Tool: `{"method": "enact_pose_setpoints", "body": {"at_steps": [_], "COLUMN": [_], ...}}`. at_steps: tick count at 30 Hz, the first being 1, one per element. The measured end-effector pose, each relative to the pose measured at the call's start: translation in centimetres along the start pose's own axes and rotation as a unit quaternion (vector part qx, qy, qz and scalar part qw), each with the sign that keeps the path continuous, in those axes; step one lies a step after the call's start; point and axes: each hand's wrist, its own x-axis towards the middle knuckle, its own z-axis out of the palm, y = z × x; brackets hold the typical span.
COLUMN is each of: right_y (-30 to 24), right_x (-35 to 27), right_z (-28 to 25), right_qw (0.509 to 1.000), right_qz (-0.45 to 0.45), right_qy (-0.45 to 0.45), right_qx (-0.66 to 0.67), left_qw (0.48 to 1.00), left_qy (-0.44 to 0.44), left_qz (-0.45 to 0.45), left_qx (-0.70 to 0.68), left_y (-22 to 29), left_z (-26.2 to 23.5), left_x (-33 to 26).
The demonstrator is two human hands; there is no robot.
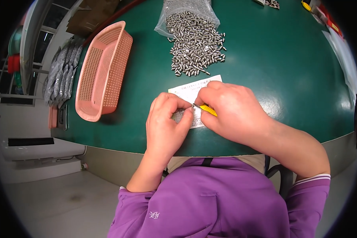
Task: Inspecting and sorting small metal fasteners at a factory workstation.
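Observation:
Over a white printed paper sheet (189,94), my two hands meet at the fingertips. The thumb and index finger of my left hand (165,119) pinch a small silvery metal piece (193,106), mostly covered by the fingers. My right hand (234,109) is closed round a yellow craft knife (208,110), whose thin metal tip touches or almost touches that piece. Just beyond the sheet lies a heap of small silvery metal parts (196,49), spilling from a clear plastic bag (160,26).
A pink perforated plastic basket (125,55) stands left on the green table (265,43). Past it are several grey filled plastic bags (63,71). Clear plastic sheets (341,59) and a red object (334,26) lie along the right edge.

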Motion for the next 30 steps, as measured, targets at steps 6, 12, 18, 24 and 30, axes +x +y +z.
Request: {"method": "enact_pose_setpoints", "body": {"at_steps": [6, 12, 18, 24, 30], "right_y": [0.1, 0.1, 0.4, 0.0, -0.1], "right_x": [-0.2, -0.1, 0.2, 0.6, 0.6], "right_z": [0.1, 0.1, -0.1, -0.4, -1.0], "right_qw": [1.000, 1.000, 0.999, 1.000, 0.996], "right_qz": [-0.013, -0.003, 0.022, -0.002, 0.040], "right_qy": [0.016, 0.010, -0.001, -0.024, 0.002], "right_qx": [-0.008, 0.007, 0.048, 0.008, 0.078], "left_qw": [1.000, 0.999, 0.999, 0.999, 1.000], "left_qy": [0.004, 0.001, -0.012, -0.019, 0.006], "left_qz": [0.006, 0.015, 0.026, 0.026, 0.023], "left_qx": [0.004, 0.030, 0.023, 0.026, -0.014], "left_y": [0.0, 0.2, 0.3, 0.4, -0.2], "left_z": [0.2, 0.1, 0.1, -0.2, -1.1], "left_x": [0.1, 0.2, 0.6, 0.6, 0.2]}}
